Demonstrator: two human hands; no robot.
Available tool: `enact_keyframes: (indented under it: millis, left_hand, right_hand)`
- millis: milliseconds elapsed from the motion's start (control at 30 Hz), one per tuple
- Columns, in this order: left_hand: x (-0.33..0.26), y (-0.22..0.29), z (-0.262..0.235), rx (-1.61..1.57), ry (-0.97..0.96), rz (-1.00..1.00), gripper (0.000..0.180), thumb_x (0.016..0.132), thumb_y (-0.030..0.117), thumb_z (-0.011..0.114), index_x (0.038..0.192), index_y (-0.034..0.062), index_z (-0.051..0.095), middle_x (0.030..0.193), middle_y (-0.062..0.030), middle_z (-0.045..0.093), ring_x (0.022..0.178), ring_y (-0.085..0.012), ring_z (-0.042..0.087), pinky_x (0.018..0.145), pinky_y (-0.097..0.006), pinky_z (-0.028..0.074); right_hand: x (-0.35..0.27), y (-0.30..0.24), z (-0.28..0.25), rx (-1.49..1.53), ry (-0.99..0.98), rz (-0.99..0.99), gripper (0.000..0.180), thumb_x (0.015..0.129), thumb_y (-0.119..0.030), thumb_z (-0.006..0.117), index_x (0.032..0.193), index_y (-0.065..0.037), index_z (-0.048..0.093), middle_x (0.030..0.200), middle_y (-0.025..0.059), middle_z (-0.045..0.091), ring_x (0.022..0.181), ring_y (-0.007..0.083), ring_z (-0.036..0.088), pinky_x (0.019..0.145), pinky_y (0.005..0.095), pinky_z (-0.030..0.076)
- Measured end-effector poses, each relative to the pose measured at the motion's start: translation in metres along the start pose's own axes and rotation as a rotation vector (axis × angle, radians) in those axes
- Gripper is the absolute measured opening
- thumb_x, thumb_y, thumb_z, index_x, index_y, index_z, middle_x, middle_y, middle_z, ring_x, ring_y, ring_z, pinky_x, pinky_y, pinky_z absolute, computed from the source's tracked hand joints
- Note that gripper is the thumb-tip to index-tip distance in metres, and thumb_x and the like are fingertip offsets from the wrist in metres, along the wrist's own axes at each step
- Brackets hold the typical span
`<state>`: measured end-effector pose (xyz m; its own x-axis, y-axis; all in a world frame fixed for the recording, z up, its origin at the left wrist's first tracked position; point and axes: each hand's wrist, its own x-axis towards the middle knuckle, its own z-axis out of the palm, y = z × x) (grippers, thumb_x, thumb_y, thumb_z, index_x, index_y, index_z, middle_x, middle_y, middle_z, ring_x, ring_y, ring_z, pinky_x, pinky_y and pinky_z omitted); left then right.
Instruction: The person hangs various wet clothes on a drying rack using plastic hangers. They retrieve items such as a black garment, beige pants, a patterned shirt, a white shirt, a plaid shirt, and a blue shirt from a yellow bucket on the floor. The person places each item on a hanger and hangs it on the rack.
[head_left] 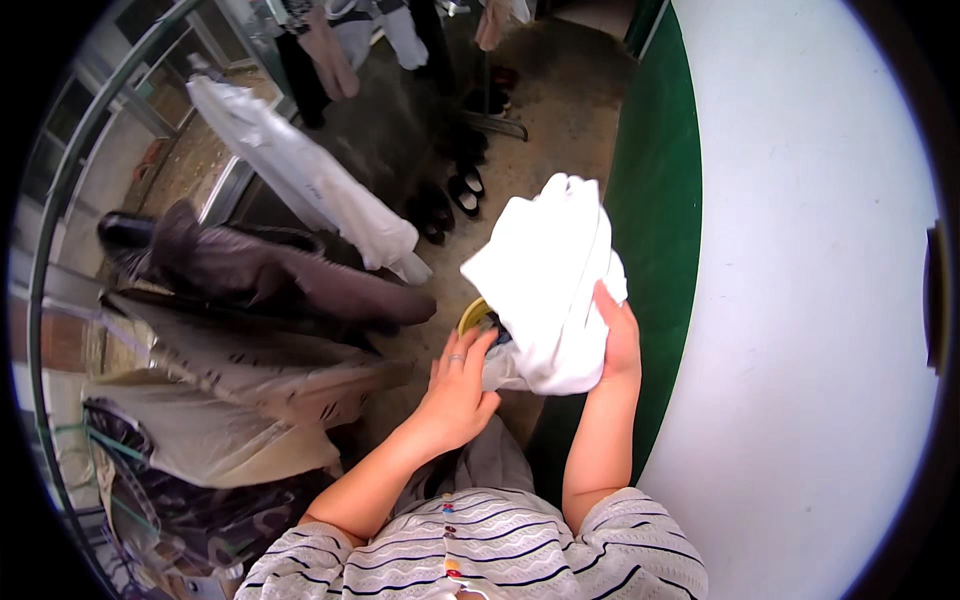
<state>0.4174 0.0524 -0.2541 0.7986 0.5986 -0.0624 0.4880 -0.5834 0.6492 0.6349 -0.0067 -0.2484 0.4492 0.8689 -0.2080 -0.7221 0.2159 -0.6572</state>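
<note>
White garment: a bunched white cloth (550, 285) held up just right of the picture's middle, at chest height in front of the person, its top corner pointing to 12 o'clock.
Right hand: the right hand (618, 345) clasps the cloth's right edge at 4 o'clock of the bundle; thumb lies on the front, the other fingers are hidden behind the fabric, so the grip is pressed together on the cloth.
Left hand: the left hand (458, 390) is at 7 o'clock of the bundle, fingers loosely spread and curled upward, fingertips touching the cloth's lower left fold; a ring shows on one finger.
Yellow object: a small curved yellow rim (470, 315) peeks out between the left fingers and the cloth; what it belongs to cannot be told.
Hanging clothes: at 9 o'clock a row of garments hangs close together: a dark brownish-purple piece (270, 275), a pale patterned one (270, 370) under it, a beige one (200, 435) lower still.
White hanging piece: a long white garment (300, 175) at 10 o'clock, slanting toward the middle, well apart from the held cloth.
Shoes: dark shoes (450, 195) on the floor (560, 90) at 12 o'clock, beyond the bundle.
Wall: a white wall (800, 300) with a green band (655, 230) along its base fills 3 o'clock, just beside the right forearm.
Person's clothing: a striped top (480, 550) with coloured buttons at 6 o'clock.
</note>
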Motion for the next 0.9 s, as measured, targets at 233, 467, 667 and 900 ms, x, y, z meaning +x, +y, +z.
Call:
enact_keyframes:
  millis: [233,467,667,900]
  left_hand:
    - [-0.077,0.029,-0.051,-0.855,0.250,-0.056,0.056,0.092,0.006,0.057,0.140,0.0045,0.029,0.112,-0.0197,0.060,0.100,-0.0233,0.062,0.087,-0.031,0.046]
    - [-0.194,0.036,-0.117,-1.212,0.593,-0.036,0.022,0.107,0.017,0.039,0.115,0.0024,0.053,0.101,-0.0006,0.059,0.093,-0.0059,0.053,0.082,-0.022,0.045]
    - [-0.263,0.029,-0.141,-0.474,0.148,-0.252,0.052,0.098,0.047,0.053,0.118,-0.0002,0.061,0.110,-0.0187,0.060,0.102,-0.0276,0.061,0.089,-0.035,0.047]
    - [-0.314,0.055,-0.139,0.480,0.612,-0.250,0.075,0.078,0.057,0.073,0.122,-0.0020,0.057,0.119,-0.0228,0.054,0.105,-0.0382,0.060,0.092,-0.045,0.047]
  right_hand:
    - [-0.094,0.006,0.141,-0.459,-0.289,-0.167,0.044,0.099,-0.023,0.057,0.131,0.005,0.050,0.123,0.0141,0.061,0.116,0.0244,0.057,0.101,0.0352,0.043]
    - [-0.151,-0.050,0.179,-1.525,-0.373,-0.443,0.022,0.073,-0.006,0.076,0.093,0.001,0.069,0.072,0.0027,0.058,0.070,0.0095,0.053,0.062,0.0249,0.041]
    - [-0.184,-0.032,0.242,-0.945,-0.406,-0.866,0.010,0.086,-0.006,0.073,0.091,-0.001,0.067,0.075,-0.0045,0.055,0.069,0.0056,0.046,0.064,0.0185,0.037]
    - [-0.218,0.030,0.315,-0.747,-0.495,-0.794,0.009,0.087,-0.004,0.068,0.092,-0.003,0.061,0.077,-0.0032,0.058,0.069,0.0026,0.050,0.062,0.0170,0.038]
